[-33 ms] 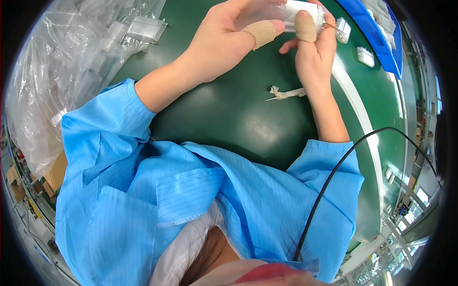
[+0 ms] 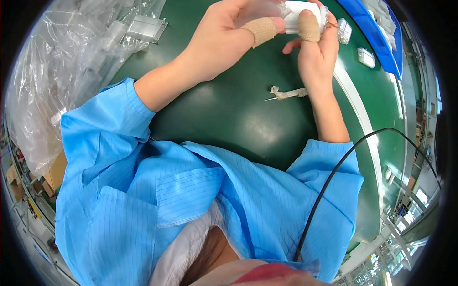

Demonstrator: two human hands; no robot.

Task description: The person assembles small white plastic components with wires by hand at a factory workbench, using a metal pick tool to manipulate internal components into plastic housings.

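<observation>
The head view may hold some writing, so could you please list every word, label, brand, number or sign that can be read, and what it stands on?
There are none: no text can be read here.
Held white piece, clear plastic bags, blue bin, blue smock: no readable marking shows.
Two small clear-and-white parts: too small to tell.
Background at the right rim: too small and blurred.

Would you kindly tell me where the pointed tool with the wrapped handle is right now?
In the head view, the pointed tool lies right of centre on the green table, close to the left side of the right hand's wrist.
</observation>
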